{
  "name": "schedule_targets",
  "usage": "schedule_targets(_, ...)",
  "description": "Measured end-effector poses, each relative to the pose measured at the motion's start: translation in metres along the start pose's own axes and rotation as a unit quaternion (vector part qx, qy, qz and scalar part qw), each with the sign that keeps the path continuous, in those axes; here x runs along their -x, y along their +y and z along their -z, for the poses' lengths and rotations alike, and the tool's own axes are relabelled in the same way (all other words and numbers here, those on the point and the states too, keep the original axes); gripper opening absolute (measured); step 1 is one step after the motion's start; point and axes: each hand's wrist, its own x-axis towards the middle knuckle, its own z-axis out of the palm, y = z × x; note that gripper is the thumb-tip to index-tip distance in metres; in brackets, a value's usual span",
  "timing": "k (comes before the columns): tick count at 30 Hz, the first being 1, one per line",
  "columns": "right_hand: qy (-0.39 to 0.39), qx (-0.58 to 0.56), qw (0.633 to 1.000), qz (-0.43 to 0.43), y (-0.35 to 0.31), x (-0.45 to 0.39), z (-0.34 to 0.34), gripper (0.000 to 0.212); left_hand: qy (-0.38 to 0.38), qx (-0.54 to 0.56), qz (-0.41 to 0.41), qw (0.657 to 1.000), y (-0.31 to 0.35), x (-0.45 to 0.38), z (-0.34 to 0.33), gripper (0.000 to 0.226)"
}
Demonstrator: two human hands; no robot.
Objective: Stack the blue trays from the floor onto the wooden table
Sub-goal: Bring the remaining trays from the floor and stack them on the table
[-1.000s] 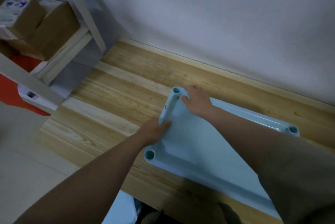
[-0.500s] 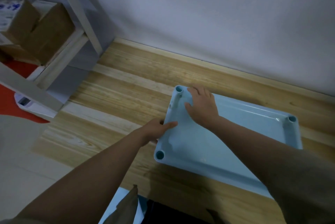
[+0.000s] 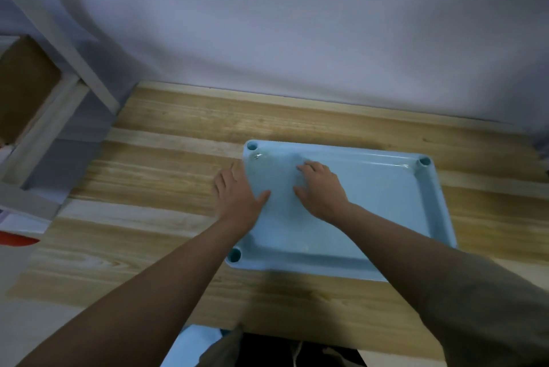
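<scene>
A light blue tray (image 3: 386, 212) with round corner sockets lies flat on the wooden table (image 3: 166, 176), right of centre. My left hand (image 3: 237, 191) lies over the tray's left rim, fingers stretched onto the wood and thumb inside the tray. My right hand (image 3: 320, 188) rests palm down on the tray's floor near its far left corner, fingers fairly straight. A second blue tray (image 3: 193, 343) shows partly below the table's near edge, its lower part hidden.
A pale wall runs behind the table. At the left stands a white shelf frame (image 3: 53, 105) with a cardboard box (image 3: 23, 81). A red patch (image 3: 15, 240) lies on the floor at the left edge.
The tray has slid right and squared up with the table's back edge. Both hands have flattened onto it, the left one now lying over the rim. The camera has turned right.
</scene>
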Motion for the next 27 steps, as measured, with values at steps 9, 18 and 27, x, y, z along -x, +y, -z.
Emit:
schedule_targets(9, 0.216, -0.045, 0.955, -0.197, 0.12, 0.05, 0.039, 0.051, -0.188, -0.119, -0.232, 0.947, 0.13, 0.014, -0.059, 0.083)
schedule_targets(18, 0.066, -0.471, 0.797, -0.373, 0.215, 0.074, 0.059, 0.036, -0.219, -0.176, -0.205, 0.938, 0.18, 0.026, -0.097, 0.092)
schedule_targets(27, 0.068, -0.554, 0.759, -0.336, 0.224, 0.076, 0.049, 0.034, -0.221, -0.183, -0.184, 0.94, 0.185, 0.025, -0.099, 0.099)
